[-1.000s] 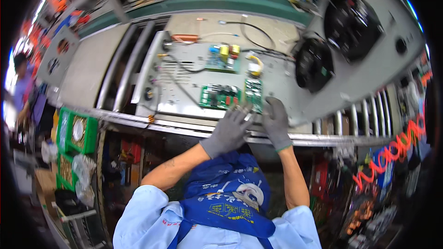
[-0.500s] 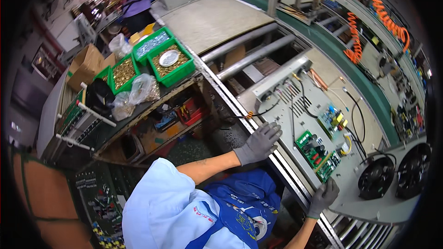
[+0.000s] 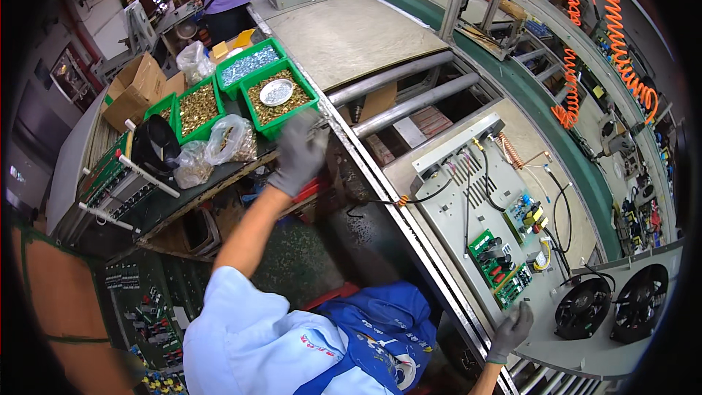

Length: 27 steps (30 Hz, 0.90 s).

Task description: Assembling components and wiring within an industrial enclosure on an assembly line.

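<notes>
Screws in the green bin (image 3: 280, 96) lie just beyond the left hand (image 3: 298, 155), which hovers spread and empty; pinching a few from the heap's near edge, clear of the small metal dish, would serve best. Right hand (image 3: 511, 329) rests flat, fingers loose, on the grey panel (image 3: 468, 238) beside the green boards. Motion blur hides the left fingertips, so contact with the bin is probably absent but uncertain.

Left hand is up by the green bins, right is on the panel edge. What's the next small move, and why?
Probably ease the left hand forward into the green bin of brass-coloured parts and pick a few. Its gloved fingers hover at that bin's near rim and look empty, though blurred. The right hand rests at the near edge of the grey metal panel, beside the green circuit boards, holding nothing visible.
</notes>
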### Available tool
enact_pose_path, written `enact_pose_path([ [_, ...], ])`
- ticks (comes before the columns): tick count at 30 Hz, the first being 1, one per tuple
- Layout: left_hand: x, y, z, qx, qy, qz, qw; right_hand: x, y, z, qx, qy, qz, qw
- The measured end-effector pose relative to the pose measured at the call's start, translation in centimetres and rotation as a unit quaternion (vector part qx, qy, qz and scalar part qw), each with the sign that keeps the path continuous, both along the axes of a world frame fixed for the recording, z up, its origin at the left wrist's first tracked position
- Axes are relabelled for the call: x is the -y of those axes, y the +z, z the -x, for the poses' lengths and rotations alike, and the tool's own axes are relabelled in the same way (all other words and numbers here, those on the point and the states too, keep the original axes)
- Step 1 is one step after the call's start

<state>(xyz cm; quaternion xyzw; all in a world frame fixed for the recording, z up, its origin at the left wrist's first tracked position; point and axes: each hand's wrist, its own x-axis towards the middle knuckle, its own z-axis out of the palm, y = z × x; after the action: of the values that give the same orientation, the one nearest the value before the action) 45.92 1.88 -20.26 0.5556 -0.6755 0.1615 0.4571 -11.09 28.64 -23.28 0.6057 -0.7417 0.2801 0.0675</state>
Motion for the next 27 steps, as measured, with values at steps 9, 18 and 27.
enact_pose_path([
  [9,12.8,-1.7,-17.4,0.075,0.211,-0.269,0.937,16.4,10.1,2.4,0.254,-0.062,0.172,0.950],
  [18,13.1,-1.3,-15.2,0.032,0.251,-0.344,0.904,39.5,8.4,25.9,0.153,-0.157,-0.078,0.972],
  [27,12.5,0.8,-12.4,0.112,0.330,-0.381,0.856,54.0,7.0,47.2,0.178,-0.106,0.177,0.962],
])
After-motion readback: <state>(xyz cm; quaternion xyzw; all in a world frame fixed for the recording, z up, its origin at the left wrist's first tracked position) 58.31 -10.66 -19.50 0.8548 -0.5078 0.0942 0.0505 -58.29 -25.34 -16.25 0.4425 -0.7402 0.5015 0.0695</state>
